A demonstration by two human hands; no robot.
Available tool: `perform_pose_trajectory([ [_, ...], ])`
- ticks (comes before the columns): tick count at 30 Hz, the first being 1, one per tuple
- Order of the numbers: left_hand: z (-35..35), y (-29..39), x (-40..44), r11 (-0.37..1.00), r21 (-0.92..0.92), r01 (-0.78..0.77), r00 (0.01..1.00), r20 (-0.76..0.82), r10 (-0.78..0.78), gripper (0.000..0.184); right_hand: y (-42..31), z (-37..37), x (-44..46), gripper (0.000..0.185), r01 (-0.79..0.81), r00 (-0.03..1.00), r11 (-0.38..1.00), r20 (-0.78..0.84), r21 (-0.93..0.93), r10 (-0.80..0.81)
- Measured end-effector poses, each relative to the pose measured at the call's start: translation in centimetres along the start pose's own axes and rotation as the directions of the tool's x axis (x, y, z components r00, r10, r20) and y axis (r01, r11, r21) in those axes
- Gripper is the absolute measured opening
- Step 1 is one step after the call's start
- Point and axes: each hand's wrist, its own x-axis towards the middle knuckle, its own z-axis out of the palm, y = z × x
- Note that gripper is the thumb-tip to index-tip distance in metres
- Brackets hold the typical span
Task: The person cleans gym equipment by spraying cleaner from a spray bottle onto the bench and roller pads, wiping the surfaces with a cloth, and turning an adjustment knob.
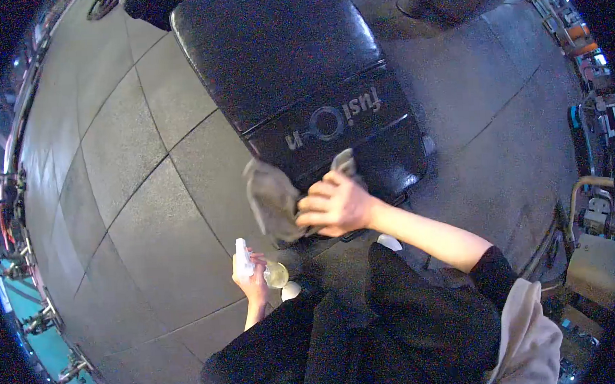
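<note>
My right hand is closed around a grey-brown cloth, which hangs out to the left and is smeared by motion. Hand and cloth are at the near end of a black padded bench seat with "fusion" lettering on it; whether the cloth touches the pad I cannot tell. Lower and to the left, my left hand grips a spray bottle with a white trigger head and pale yellow liquid inside. The bottle is held away from the bench, over the floor.
Grey tiled floor surrounds the bench. Gym machines line the right edge, and more equipment with teal panels runs along the left. A second dark padded piece stands at the top right. A beige cloth lies by my right elbow.
</note>
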Motion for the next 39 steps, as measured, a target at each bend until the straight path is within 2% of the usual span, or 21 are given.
perform_pose_trajectory([
  [1, 0.2, 0.3, -0.1, 1.000, 0.002, -0.003, 1.000, 0.001, 0.003, 0.061, -0.7, 0.6, 0.4, 0.039, 0.044, 0.999, 0.999, 0.027, 0.016, -0.045],
  [3, 0.9, 1.4, -0.2, 0.996, -0.059, -0.060, 0.992, -0.117, 0.053, 0.035, -1.6, 1.6, 0.8, 0.032, 0.124, 0.992, 0.992, 0.022, 0.007, -0.124],
  [10, 0.2, 0.2, -0.5, 0.994, -0.093, -0.049, 0.990, -0.135, 0.036, 0.036, -3.2, 2.1, -4.2, 0.020, 0.180, 0.983, 0.984, 0.022, -0.006, -0.180],
  [12, -0.2, -0.7, -0.6, 0.991, -0.128, -0.039, 0.991, -0.135, 0.022, 0.037, -2.6, 1.6, -6.5, 0.019, 0.173, 0.984, 0.983, -0.039, -0.056, -0.175],
  [15, -0.9, -1.7, -0.6, 0.993, -0.109, -0.053, 0.991, -0.132, 0.038, 0.038, -1.4, -0.1, -10.1, 0.022, 0.189, 0.981, 0.961, 0.000, -0.201, -0.193],
  [18, -1.1, -1.7, -0.4, 0.995, -0.101, -0.018, 0.994, -0.111, 0.007, 0.040, -0.2, -1.0, -13.8, 0.025, 0.022, 0.999, 0.936, -0.023, -0.350, -0.031],
  [21, -0.1, -0.6, -0.3, 0.985, -0.171, 0.010, 0.984, -0.171, -0.040, 0.042, 0.3, -2.7, -13.9, 0.026, -0.316, 0.947, 0.862, -0.187, -0.395, 0.262],
  [22, -0.1, -0.4, -0.1, 0.985, -0.170, 0.007, 0.985, -0.169, -0.036, 0.042, 0.7, -3.2, -13.4, 0.035, -0.461, 0.883, 0.815, -0.274, -0.351, 0.382],
  [24, -0.2, -0.4, -0.2, 0.992, -0.119, 0.034, 0.992, -0.117, -0.048, 0.044, 2.1, -4.3, -11.8, 0.045, -0.775, 0.599, 0.611, -0.492, -0.160, 0.631],
  [25, -0.3, -0.6, -0.3, 0.992, -0.122, 0.029, 0.992, -0.115, -0.043, 0.044, 3.6, -4.7, -11.1, 0.046, -0.835, 0.480, 0.547, -0.577, -0.067, 0.661],
  [26, -0.6, -1.0, -0.4, 0.992, -0.127, 0.010, 0.994, -0.104, -0.023, 0.045, 5.6, -5.2, -10.7, 0.049, -0.852, 0.414, 0.523, -0.606, 0.004, 0.679],
  [28, -0.2, -0.6, 0.2, 0.990, -0.137, -0.027, 0.995, -0.099, 0.014, 0.045, 10.2, -6.1, -9.9, 0.047, -0.849, 0.351, 0.514, -0.593, 0.125, 0.724],
  [29, 0.1, 0.5, 0.0, 0.991, -0.132, -0.031, 0.994, -0.105, 0.017, 0.045, 12.7, -6.6, -9.2, 0.048, -0.818, 0.373, 0.557, -0.607, 0.143, 0.702],
  [30, 0.4, 1.1, -0.1, 0.992, -0.126, -0.031, 0.993, -0.114, 0.017, 0.044, 15.3, -7.0, -8.1, 0.050, -0.821, 0.400, 0.567, -0.645, 0.063, 0.651],
  [31, 0.3, 1.2, -0.1, 0.992, -0.124, -0.033, 0.993, -0.121, 0.018, 0.044, 18.4, -7.1, -6.7, 0.051, -0.711, 0.382, 0.664, -0.665, 0.233, 0.642],
  [32, 0.2, 1.0, -0.1, 0.995, -0.104, -0.013, 0.996, -0.084, 0.004, 0.048, 19.6, -8.3, -4.2, 0.049, -0.705, 0.344, 0.614, -0.586, 0.355, 0.734],
  [33, 0.0, 0.8, -0.1, 0.997, -0.081, 0.007, 0.999, -0.050, -0.011, 0.053, 22.1, -8.9, -2.8, 0.049, -0.720, 0.358, 0.589, -0.531, 0.366, 0.768],
  [34, -0.3, 0.2, -0.3, 0.997, -0.078, 0.010, 0.998, -0.065, -0.015, 0.053, 24.7, -9.4, -1.2, 0.053, -0.772, 0.320, 0.522, -0.487, 0.364, 0.813],
  [36, -0.9, -1.1, -0.1, 0.999, -0.033, -0.001, 1.000, 0.002, 0.001, 0.055, 29.4, -10.2, 2.5, 0.057, -0.738, 0.254, 0.481, -0.466, 0.473, 0.848],
  [37, -0.8, -0.8, -0.1, 0.999, -0.031, 0.017, 1.000, -0.015, -0.018, 0.054, 31.1, -10.7, 4.0, 0.058, -0.710, 0.258, 0.476, -0.438, 0.519, 0.861],
  [39, -0.5, 0.0, -0.2, 0.997, -0.070, 0.022, 0.999, -0.037, -0.025, 0.053, 33.8, -10.9, 6.0, 0.054, -0.717, 0.212, 0.356, -0.299, 0.599, 0.930],
])
